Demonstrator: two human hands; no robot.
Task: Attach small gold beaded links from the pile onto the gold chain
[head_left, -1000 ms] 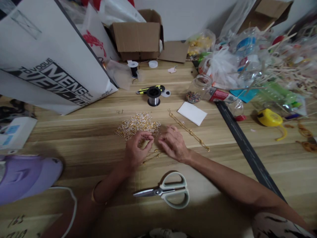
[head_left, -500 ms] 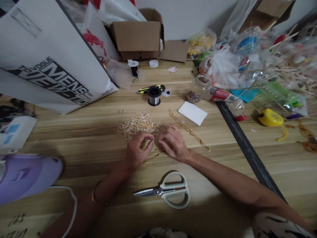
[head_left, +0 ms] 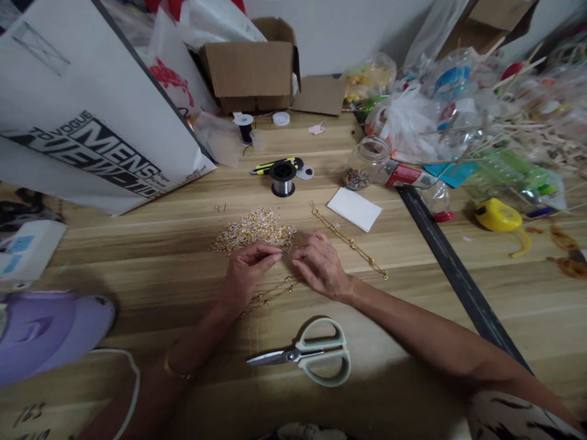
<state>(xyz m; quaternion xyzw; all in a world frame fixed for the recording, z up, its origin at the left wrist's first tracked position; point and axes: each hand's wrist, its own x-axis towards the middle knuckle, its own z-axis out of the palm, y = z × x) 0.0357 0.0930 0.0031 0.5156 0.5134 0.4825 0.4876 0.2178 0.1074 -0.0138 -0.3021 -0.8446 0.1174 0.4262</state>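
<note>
My left hand [head_left: 250, 269] is closed in a pinch at the near edge of a pile of clear and gold beads [head_left: 257, 231]. Whatever lies between its fingertips is too small to make out. Just to the right, my right hand [head_left: 321, 266] is curled with thumb and fingers together, and its grip is hidden. A thin gold chain [head_left: 270, 296] lies on the wood below and between the hands. Another gold chain [head_left: 352, 243] with beads stretches out beyond my right hand. Scissors [head_left: 305, 352] with pale handles lie closer to me.
Behind the beads stand a wire spool [head_left: 282, 178] and a utility knife [head_left: 270, 165]. A jar of beads [head_left: 365, 164] and a white card [head_left: 354, 209] are at the right. A purple iron [head_left: 55, 333] sits left, and a yellow tape measure [head_left: 498, 215] far right.
My left hand has shifted slightly left and its fingers have straightened, uncovering more of the chain beneath it. My right hand has stayed almost in place.
</note>
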